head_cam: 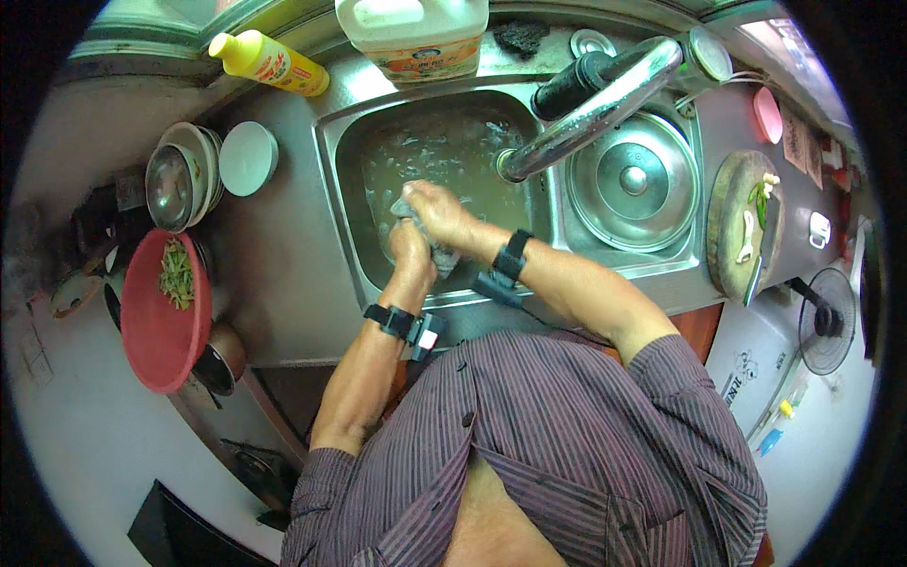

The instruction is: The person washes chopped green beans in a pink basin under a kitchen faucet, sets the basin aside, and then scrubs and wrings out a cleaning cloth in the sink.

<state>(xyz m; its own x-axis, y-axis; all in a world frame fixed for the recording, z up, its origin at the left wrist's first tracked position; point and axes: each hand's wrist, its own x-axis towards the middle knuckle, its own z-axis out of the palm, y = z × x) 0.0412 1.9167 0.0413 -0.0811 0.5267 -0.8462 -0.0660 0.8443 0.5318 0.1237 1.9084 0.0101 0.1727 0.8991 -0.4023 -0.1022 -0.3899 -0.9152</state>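
Observation:
A wet grey cloth [445, 259] is bunched between my two hands above the sink basin [349, 212]. My left hand [411, 249] grips its nearer side, while my right hand [441, 212] is closed around it slightly farther out and to the right. Parts of the cloth stick out beyond both fists. Cloudy, sudsy water [425, 159] lies in the basin beneath them. From the right, the chrome faucet [595, 106] reaches over the basin, its spout end beyond my right hand. Whether water runs from it I cannot tell.
Right of the basin sits a metal lid [633, 188]; farther right, a round cutting board [730, 220] bears a knife [764, 248] and cut vegetables. On the left stand stacked bowls [186, 177], a white bowl [248, 158] and a red basin [159, 340] with greens. A yellow bottle [273, 64] and plastic jug [418, 35] stand behind.

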